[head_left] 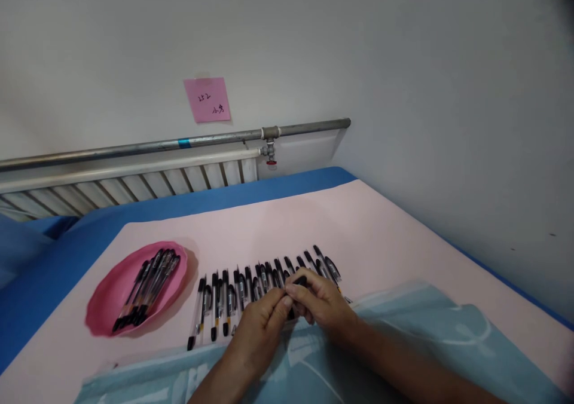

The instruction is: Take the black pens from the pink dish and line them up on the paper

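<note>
My left hand (260, 326) and my right hand (320, 302) meet over a row of black-capped clear pens (233, 296) laid side by side on the pink sheet (269, 225). Both hands are closed in a pinch on one black pen (299, 282) between them; most of that pen is hidden by my fingers. A pink plate (105, 317) to the left holds several more black pens (147, 284) lying together.
A light blue cloth (426, 344) covers the near edge under my forearms. Blue table surface (54, 254) surrounds the pink sheet. A radiator (112, 186) and metal pipe (215, 138) run along the back wall, with a pink sticky note (207, 99) above.
</note>
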The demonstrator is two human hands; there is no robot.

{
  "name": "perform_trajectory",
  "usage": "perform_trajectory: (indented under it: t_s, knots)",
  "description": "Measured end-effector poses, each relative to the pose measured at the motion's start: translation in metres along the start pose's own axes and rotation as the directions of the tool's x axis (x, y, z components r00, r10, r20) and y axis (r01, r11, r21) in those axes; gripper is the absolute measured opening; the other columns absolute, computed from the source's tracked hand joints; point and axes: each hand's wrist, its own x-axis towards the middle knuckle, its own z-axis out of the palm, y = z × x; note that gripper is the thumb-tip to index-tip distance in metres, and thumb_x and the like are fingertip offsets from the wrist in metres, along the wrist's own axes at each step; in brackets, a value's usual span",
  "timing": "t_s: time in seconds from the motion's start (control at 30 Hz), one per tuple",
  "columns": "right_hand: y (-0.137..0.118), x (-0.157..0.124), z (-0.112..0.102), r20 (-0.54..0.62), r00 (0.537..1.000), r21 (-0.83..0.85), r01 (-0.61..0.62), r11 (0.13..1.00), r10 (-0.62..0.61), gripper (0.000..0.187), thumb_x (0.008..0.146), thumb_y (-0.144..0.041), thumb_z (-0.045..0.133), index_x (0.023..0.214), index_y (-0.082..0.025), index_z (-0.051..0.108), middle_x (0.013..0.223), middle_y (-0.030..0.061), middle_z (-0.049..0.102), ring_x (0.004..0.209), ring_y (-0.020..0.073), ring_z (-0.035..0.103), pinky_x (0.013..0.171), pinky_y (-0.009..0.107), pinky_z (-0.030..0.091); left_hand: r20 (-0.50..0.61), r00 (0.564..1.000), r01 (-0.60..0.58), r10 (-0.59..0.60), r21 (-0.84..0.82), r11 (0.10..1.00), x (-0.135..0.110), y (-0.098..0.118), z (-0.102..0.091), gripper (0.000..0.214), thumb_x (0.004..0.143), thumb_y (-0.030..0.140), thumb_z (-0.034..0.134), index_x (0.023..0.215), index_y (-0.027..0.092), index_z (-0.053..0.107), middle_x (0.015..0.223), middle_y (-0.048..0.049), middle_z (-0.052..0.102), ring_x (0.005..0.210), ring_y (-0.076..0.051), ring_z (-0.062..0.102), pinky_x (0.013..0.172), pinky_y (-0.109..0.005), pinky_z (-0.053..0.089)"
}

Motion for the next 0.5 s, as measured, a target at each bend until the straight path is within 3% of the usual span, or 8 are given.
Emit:
perform_trajectory:
  t_s: [0.3, 0.5]
  knots:
    - [-0.0046, 0.0003, 0.0017, 0.009, 1.000, 0.018, -0.009, 1.000, 0.009, 0.022, 0.082, -0.039, 0.050, 0.076, -0.018, 0.051, 0.046, -0.0079, 0.043, 0.040, 0.0062, 0.040, 0.041, 0.019, 0.031, -0.003, 1.000, 0.012, -0.012, 0.041, 0.999, -0.0001, -0.0019, -0.0019, 0.029, 0.087, 0.036, 0.038, 0.077, 0.019, 0.060, 0.072, 0.0005, 0.061, 0.068, -0.013, 0.052, 0.062, -0.023, 0.036]
    - [-0.0091, 0.0046, 0.0031, -0.025, 1.000, 0.032, 0.009, 0.999, -0.008, 0.020, 0.081, -0.037, 0.051, 0.071, -0.019, 0.049, 0.043, -0.0088, 0.041, 0.038, 0.0068, 0.039, 0.041, 0.019, 0.031, 0.004, 1.000, -0.027, 0.027, 0.020, 0.999, 0.0052, -0.0009, -0.0018, 0.032, 0.086, 0.037, 0.037, 0.082, 0.019, 0.063, 0.080, -0.0019, 0.065, 0.076, -0.016, 0.055, 0.070, -0.025, 0.039]
